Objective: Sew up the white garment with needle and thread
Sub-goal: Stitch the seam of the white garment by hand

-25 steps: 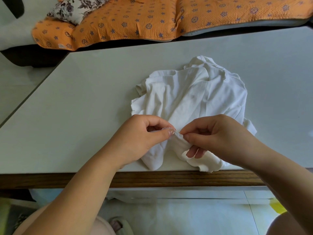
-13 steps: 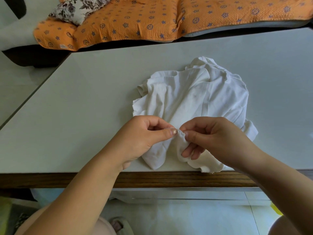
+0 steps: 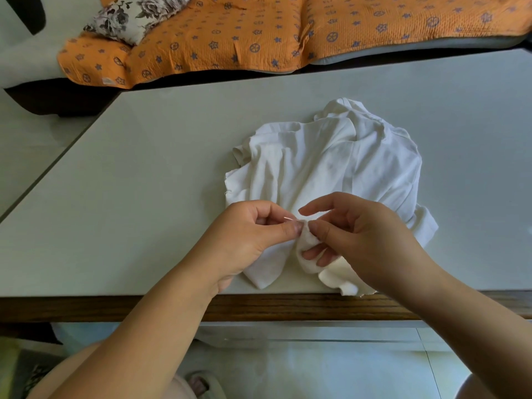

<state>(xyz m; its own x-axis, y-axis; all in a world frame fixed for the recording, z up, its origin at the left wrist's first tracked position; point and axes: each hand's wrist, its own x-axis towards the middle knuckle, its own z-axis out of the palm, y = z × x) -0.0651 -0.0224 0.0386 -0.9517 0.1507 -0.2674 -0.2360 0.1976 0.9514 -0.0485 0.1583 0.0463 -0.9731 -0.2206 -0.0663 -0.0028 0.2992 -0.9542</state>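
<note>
The white garment (image 3: pixel 331 165) lies crumpled on the pale table (image 3: pixel 144 182), and its near hem reaches the table's front edge. My left hand (image 3: pixel 250 237) pinches a fold of the cloth between thumb and curled fingers. A thin needle (image 3: pixel 289 219) pokes out of that fold just above my left thumb. My right hand (image 3: pixel 362 237) holds the same fold from the right, thumb on top and lower fingers under the cloth, with its forefinger lifted and pointing left over the needle. No thread can be made out.
The table's wooden front edge (image 3: pixel 288 306) runs below my hands. Behind the table lies an orange patterned cushion cover (image 3: pixel 259 33) with a floral pillow (image 3: pixel 135 15) on it. A second pale surface (image 3: pixel 26 145) adjoins at the left.
My right forefinger has lifted off the fold and straightened. The needle's end now shows between the two hands. The garment has barely shifted.
</note>
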